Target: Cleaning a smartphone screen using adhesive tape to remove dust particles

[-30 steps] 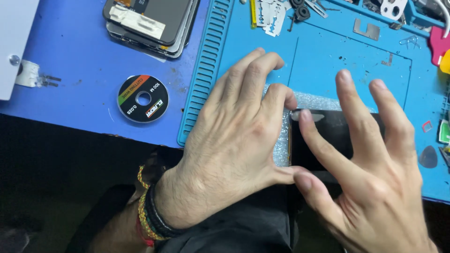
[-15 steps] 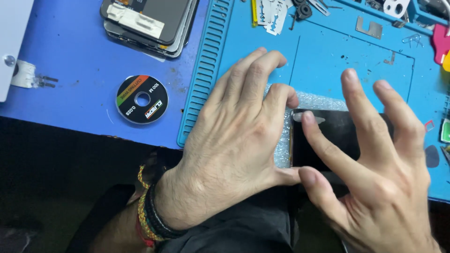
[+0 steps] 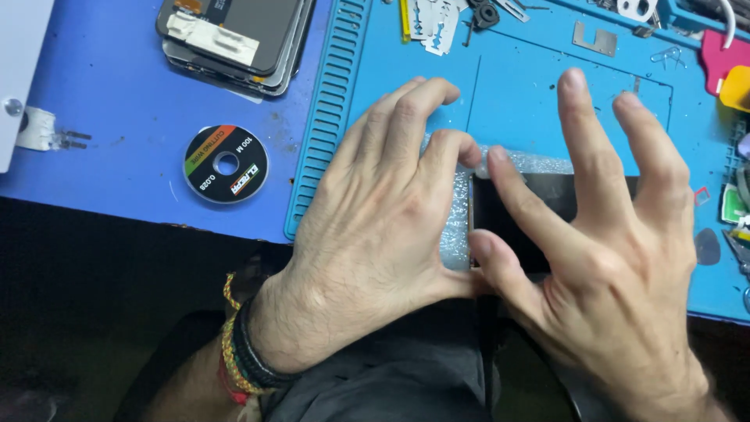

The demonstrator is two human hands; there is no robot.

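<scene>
A flat black screen panel (image 3: 547,205) lies on a sheet of clear bubble wrap (image 3: 455,223) on the blue work mat (image 3: 516,94). My left hand (image 3: 375,227) presses flat on the wrap and the panel's left end, fingers spread. My right hand (image 3: 601,250) hovers over the panel. Its index fingertip and thumb touch the panel's left edge, and the other fingers are raised and spread. Most of the panel is hidden under the hands.
A stack of dark phone screens (image 3: 234,39) lies at the back left. A round black spool of cutting wire (image 3: 226,164) sits on the blue table. Razor blades (image 3: 437,23), small metal parts and pink and yellow tools (image 3: 723,66) line the mat's far and right edges.
My right hand has lifted and spread its middle and ring fingers higher, with the index fingertip staying at the panel's left edge. The left hand has barely moved.
</scene>
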